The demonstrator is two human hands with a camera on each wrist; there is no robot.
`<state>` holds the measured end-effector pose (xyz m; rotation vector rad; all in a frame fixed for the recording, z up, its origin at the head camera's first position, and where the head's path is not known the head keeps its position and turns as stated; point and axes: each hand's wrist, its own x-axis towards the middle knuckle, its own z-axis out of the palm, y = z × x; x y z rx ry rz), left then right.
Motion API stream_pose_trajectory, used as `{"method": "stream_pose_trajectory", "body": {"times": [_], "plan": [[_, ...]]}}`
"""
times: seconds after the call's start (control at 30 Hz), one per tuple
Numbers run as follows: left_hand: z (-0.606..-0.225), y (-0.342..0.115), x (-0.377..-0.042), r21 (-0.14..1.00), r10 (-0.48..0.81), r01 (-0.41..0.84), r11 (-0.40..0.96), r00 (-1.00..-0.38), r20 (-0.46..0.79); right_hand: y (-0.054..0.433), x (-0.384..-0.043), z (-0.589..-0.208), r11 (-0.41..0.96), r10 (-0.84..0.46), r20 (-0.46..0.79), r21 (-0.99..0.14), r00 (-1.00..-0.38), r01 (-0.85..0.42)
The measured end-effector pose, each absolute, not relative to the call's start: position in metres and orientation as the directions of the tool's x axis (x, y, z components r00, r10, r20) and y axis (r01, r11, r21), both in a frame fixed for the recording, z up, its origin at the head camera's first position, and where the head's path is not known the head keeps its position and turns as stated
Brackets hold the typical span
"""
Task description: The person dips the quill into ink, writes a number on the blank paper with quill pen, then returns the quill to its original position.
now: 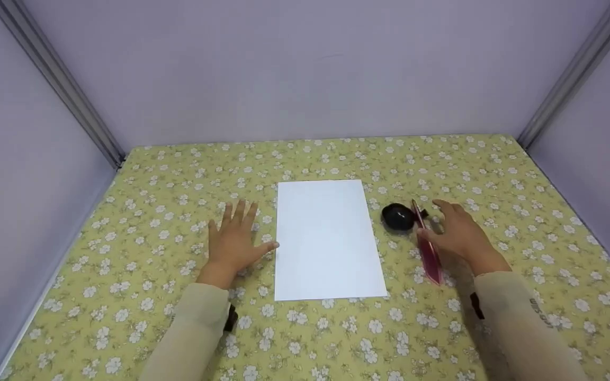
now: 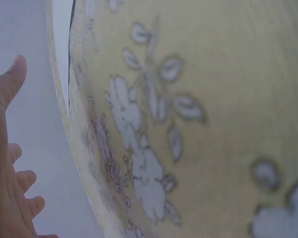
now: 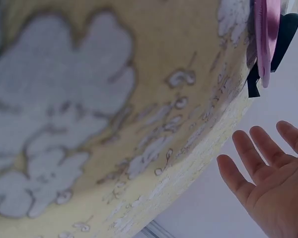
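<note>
A blank white sheet of paper (image 1: 326,241) lies flat on the flowered cloth. My left hand (image 1: 235,238) is spread beside its left edge, the thumb tip at the paper's border. To the right of the sheet is a glossy black rounded object (image 1: 397,217) with a small tab. A long, slim pink-red object (image 1: 430,262), narrow at its far end and wider at the near end, lies beside it. My right hand (image 1: 461,235) hovers over the pink-red object, fingers apart, thumb overlapping it in the head view. In the right wrist view the fingers (image 3: 260,148) hold nothing.
A yellow-green tablecloth with white flowers (image 1: 125,296) covers the table. Pale panels (image 1: 305,69) rise at the back and both sides, joined by metal posts (image 1: 66,84) in the corners.
</note>
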<state>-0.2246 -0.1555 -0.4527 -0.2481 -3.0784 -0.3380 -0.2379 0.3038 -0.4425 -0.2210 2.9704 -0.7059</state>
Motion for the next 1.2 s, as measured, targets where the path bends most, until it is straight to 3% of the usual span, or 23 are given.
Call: {"method": "stream_pose_trajectory", "body": {"times": [0.43,1.2], "plan": [[-0.456,-0.144,-0.223,0.185,0.213,0.214,0.959,-0.977,0.027,0.300,-0.243,-0.444,0.815,-0.156,-0.085,-0.574,-0.984,-0.080],[-0.458,-0.129,-0.219,0.200,0.280,0.260,0.945,-0.957,-0.080,0.295,-0.248,-0.450,0.788,-0.154,-0.141,-0.615,-0.978,-0.035]]}}
